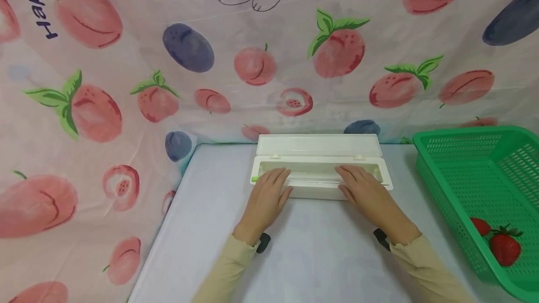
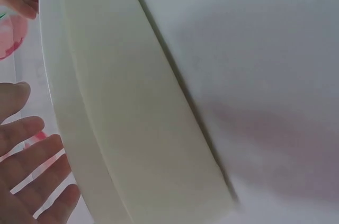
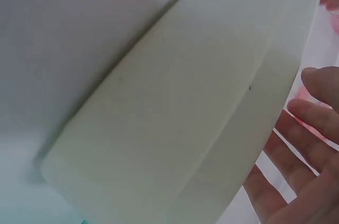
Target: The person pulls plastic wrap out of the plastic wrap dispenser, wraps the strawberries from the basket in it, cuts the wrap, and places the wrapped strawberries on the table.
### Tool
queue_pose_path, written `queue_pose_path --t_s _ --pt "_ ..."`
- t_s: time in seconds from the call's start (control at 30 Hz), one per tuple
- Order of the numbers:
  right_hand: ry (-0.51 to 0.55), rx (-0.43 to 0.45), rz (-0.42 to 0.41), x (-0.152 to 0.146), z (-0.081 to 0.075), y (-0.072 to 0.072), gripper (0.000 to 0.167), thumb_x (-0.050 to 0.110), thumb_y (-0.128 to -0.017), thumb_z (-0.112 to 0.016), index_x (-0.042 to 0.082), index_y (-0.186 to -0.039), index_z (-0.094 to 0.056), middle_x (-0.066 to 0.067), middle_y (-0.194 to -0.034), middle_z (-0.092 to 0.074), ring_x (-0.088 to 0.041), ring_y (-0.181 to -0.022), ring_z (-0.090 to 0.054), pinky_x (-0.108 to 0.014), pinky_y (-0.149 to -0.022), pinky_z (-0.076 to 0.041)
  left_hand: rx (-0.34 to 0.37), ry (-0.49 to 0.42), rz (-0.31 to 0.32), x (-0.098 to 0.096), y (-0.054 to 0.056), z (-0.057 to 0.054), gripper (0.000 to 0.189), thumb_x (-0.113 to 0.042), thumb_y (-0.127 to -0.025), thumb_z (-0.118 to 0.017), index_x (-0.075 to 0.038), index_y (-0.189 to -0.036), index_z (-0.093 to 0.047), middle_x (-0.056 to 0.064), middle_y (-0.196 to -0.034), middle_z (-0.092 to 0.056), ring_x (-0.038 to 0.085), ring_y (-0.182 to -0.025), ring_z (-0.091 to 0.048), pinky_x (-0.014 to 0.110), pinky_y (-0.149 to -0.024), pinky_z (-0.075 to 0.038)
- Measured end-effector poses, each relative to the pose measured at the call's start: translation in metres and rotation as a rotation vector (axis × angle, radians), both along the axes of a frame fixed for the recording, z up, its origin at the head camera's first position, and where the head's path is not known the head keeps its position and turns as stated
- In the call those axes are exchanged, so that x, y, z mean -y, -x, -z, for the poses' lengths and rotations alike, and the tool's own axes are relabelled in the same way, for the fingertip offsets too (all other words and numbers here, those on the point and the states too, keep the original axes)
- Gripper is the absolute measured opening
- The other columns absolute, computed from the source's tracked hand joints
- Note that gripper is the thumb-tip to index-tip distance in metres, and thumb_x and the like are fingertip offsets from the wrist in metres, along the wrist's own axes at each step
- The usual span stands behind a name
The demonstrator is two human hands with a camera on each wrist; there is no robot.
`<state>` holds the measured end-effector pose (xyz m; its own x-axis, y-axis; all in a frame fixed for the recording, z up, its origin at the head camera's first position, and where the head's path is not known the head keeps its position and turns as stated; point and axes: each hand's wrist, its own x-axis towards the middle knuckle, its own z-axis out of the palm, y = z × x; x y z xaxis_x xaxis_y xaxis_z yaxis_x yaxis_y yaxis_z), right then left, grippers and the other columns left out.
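Observation:
A long, narrow white plastic box (image 1: 317, 192) sits at the table's far edge, its hinged lid (image 1: 320, 145) tipped back. A strip with a small green piece (image 1: 255, 179) at its left end runs along the front rim; it looks like a cling film dispenser. My left hand (image 1: 266, 195) is over the front rim left of the middle, fingers extended. Over the rim to the right, my right hand (image 1: 370, 195) lies the same way. Both wrist views show the box's front wall (image 2: 127, 97), with fingers spread and relaxed beside its rim. Whether the fingertips press the box, I cannot tell.
A green plastic basket (image 1: 438, 191) stands at the right, with strawberries (image 1: 505, 248) inside. White cloth covers the table (image 1: 210, 191). A fruit-print curtain (image 1: 139, 50) hangs behind the table and along its left side.

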<state>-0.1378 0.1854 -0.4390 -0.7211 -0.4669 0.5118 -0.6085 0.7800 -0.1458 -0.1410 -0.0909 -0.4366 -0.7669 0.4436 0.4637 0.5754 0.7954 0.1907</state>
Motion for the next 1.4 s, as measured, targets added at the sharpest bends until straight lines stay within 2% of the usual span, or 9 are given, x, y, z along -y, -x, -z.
queue_pose_path --t_s 0.33,0.57,0.8,0.93,1.13,1.4 --pt "-0.050 0.057 0.004 -0.003 -0.009 0.011 0.040 0.007 -0.089 -0.071 -0.005 -0.126 -0.060 -0.019 -0.118 -0.064 -0.035 -0.109 -0.062 -0.049 -0.090 -0.054 0.120 -0.016 0.046 -0.007 0.017 -0.002 0.039 -0.024 -0.101 -0.059 -0.005 -0.135 -0.058 0.010 -0.133 -0.061 0.025 -0.126 -0.055 0.036 -0.110 -0.043" --pt "-0.086 0.208 0.023 -0.005 -0.016 0.017 0.038 0.012 -0.096 -0.065 -0.004 -0.129 -0.058 -0.020 -0.122 -0.064 -0.037 -0.113 -0.062 -0.051 -0.096 -0.051 0.189 -0.030 0.063 -0.009 0.026 -0.002 0.038 -0.026 -0.102 -0.058 -0.005 -0.133 -0.059 0.009 -0.132 -0.062 0.025 -0.126 -0.056 0.036 -0.108 -0.044" --pt "-0.118 0.297 0.039 -0.007 -0.020 0.020 0.037 0.017 -0.099 -0.060 -0.004 -0.130 -0.058 -0.023 -0.124 -0.064 -0.041 -0.117 -0.060 -0.054 -0.100 -0.049 0.209 -0.025 0.070 -0.011 0.033 0.000 0.036 -0.026 -0.102 -0.057 -0.006 -0.131 -0.061 0.009 -0.130 -0.064 0.024 -0.124 -0.057 0.036 -0.107 -0.046" --pt "-0.115 0.359 0.042 -0.007 -0.022 0.021 0.036 0.018 -0.100 -0.058 -0.002 -0.130 -0.059 -0.022 -0.124 -0.064 -0.041 -0.117 -0.060 -0.054 -0.100 -0.048 0.263 -0.028 0.070 -0.011 0.035 0.000 0.034 -0.028 -0.103 -0.056 -0.007 -0.129 -0.063 0.008 -0.127 -0.066 0.024 -0.122 -0.059 0.037 -0.105 -0.047" --pt "-0.078 0.409 0.014 -0.010 -0.022 0.025 0.029 0.017 -0.100 -0.058 -0.001 -0.122 -0.064 -0.019 -0.121 -0.067 -0.039 -0.116 -0.061 -0.053 -0.101 -0.048 0.364 -0.041 0.059 -0.010 0.037 -0.001 0.028 -0.030 -0.102 -0.056 -0.010 -0.116 -0.071 0.002 -0.115 -0.071 0.020 -0.111 -0.065 0.034 -0.097 -0.052" --pt "-0.008 0.438 -0.035 -0.013 -0.019 0.030 0.017 0.012 -0.100 -0.059 0.003 -0.107 -0.070 -0.009 -0.103 -0.072 -0.029 -0.102 -0.067 -0.048 -0.093 -0.053 0.420 -0.064 0.058 -0.011 0.038 -0.003 0.025 -0.030 -0.101 -0.059 -0.011 -0.100 -0.076 -0.003 -0.096 -0.073 0.010 -0.085 -0.065 0.026 -0.077 -0.053"
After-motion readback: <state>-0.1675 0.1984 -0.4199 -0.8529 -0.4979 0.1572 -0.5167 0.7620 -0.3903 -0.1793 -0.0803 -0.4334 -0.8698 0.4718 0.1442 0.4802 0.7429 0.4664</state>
